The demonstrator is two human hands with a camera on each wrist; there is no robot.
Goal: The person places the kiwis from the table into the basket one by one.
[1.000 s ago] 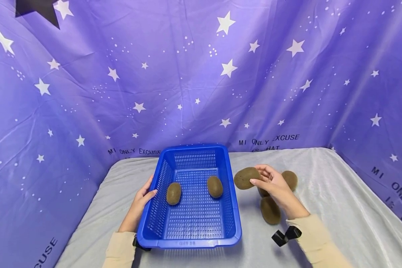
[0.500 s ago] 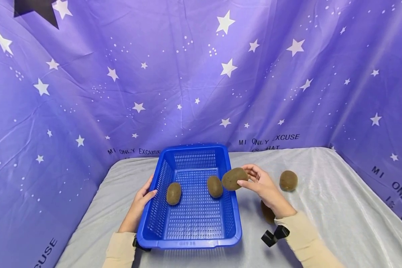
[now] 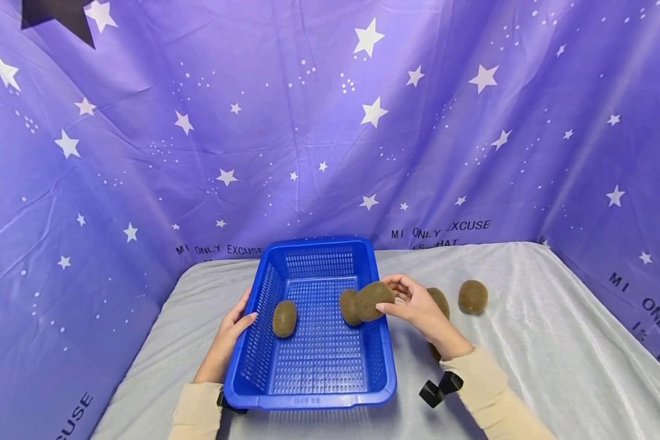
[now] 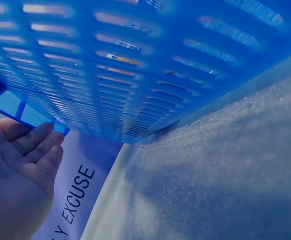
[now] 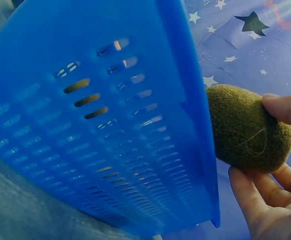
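Observation:
My right hand (image 3: pixel 412 308) pinches a brown fuzzy kiwi (image 3: pixel 373 300) between thumb and fingers over the right rim of a blue plastic basket (image 3: pixel 308 400). In the right wrist view that kiwi (image 5: pixel 248 130) is just past the rim. On the basket's left side, my left hand (image 3: pixel 233 324) grips the rim, thumb on top; its fingers (image 4: pixel 43 142) lie against the rim's underside. Inside the basket are a kiwi (image 3: pixel 284 318) on the left and another kiwi (image 3: pixel 348 307) on the right, partly covered by the held one.
On the grey cloth (image 3: pixel 528 342) to the right lies a kiwi (image 3: pixel 473 297). Another kiwi (image 3: pixel 438 299) is partly hidden behind my right hand, with a sliver of one more below it. A purple starred curtain (image 3: pixel 330 122) encloses the back and sides.
My right hand has carried the kiwi leftward from beside the basket to over its right rim. The left hand and the basket have stayed in place.

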